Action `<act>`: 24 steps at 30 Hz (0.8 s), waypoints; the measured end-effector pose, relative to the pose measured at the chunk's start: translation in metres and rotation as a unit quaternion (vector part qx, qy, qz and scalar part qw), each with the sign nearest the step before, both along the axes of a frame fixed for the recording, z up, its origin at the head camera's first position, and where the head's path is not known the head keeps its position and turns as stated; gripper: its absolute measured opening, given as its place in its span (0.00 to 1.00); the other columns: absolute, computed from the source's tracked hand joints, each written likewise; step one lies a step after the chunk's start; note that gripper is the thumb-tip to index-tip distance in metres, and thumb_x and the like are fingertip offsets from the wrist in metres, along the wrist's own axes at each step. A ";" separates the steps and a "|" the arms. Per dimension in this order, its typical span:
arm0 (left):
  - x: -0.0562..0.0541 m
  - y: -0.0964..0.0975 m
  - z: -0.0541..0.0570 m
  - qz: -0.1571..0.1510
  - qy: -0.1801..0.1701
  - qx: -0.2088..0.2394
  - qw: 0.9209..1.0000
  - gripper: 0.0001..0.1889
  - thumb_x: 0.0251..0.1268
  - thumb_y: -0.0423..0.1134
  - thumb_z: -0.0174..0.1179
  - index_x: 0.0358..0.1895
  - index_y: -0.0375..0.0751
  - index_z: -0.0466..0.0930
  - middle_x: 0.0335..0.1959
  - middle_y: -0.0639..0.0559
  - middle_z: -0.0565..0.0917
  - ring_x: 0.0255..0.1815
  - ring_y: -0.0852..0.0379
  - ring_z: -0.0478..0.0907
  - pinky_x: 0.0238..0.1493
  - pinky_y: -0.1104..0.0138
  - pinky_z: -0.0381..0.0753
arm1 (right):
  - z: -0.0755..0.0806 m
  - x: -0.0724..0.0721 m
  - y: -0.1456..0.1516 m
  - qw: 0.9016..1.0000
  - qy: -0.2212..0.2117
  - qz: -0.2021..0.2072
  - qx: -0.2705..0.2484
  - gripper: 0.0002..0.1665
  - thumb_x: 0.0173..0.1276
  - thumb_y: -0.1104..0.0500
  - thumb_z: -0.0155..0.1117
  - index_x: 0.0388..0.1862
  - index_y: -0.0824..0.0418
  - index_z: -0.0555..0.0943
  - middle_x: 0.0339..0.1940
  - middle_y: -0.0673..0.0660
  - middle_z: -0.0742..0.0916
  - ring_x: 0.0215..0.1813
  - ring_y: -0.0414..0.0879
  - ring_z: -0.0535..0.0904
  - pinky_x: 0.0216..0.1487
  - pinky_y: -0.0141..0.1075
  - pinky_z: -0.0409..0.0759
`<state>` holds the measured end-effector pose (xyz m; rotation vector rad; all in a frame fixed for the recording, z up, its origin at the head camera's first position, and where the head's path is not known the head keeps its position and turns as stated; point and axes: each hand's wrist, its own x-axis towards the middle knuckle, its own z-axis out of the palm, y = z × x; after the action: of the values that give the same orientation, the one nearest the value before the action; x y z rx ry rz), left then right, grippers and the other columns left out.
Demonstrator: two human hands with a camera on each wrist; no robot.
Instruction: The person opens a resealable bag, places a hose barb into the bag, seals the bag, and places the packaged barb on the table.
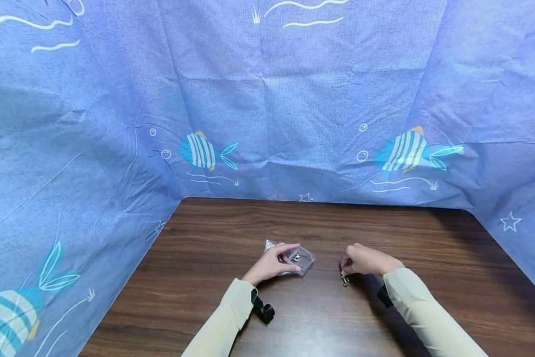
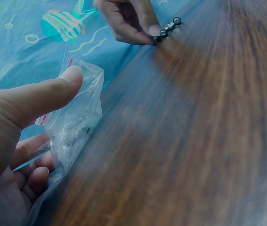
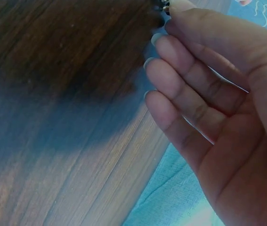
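My left hand holds a small clear zip bag, thumb on one side of the mouth and fingers on the other. In the left wrist view, the bag shows a red zip strip, and small shiny metal pieces lie inside. To the right, my right hand pinches a small silvery metal piece between thumb and index finger, close to the tabletop. Round ring-like ends show on this metal piece; its exact kind cannot be told. Only its tip appears in the right wrist view, partly hidden by the thumb.
Both hands work over a dark brown wooden table. A blue curtain printed with fish hangs along its back and sides. Black straps circle both wrists, and a loose strap end hangs by the left one.
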<state>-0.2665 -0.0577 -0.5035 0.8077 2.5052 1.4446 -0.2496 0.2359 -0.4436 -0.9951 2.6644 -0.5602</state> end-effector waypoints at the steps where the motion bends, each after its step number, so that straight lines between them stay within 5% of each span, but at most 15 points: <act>1: 0.000 0.000 0.000 0.000 -0.001 0.000 1.000 0.33 0.51 0.43 0.73 0.64 0.47 0.75 0.34 0.51 0.76 0.33 0.63 0.71 0.35 0.73 0.71 | -0.001 0.000 0.000 1.000 0.002 0.002 0.000 0.06 0.59 0.64 0.69 0.24 0.55 0.86 0.24 0.43 0.86 0.24 0.28 0.71 0.27 0.26 0.73; 24: -0.002 0.000 -0.003 -0.010 0.009 0.009 1.000 0.33 0.52 0.43 0.73 0.64 0.43 0.74 0.35 0.51 0.77 0.32 0.65 0.70 0.35 0.74 0.71 | -0.003 -0.001 -0.002 1.000 0.026 0.013 0.000 0.08 0.57 0.66 0.69 0.22 0.55 0.85 0.22 0.42 0.84 0.25 0.28 0.70 0.27 0.26 0.72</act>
<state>-0.2689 -0.0581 -0.5067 0.8510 2.4929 1.4615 -0.2506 0.2344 -0.4468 -1.0565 2.6923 -0.5352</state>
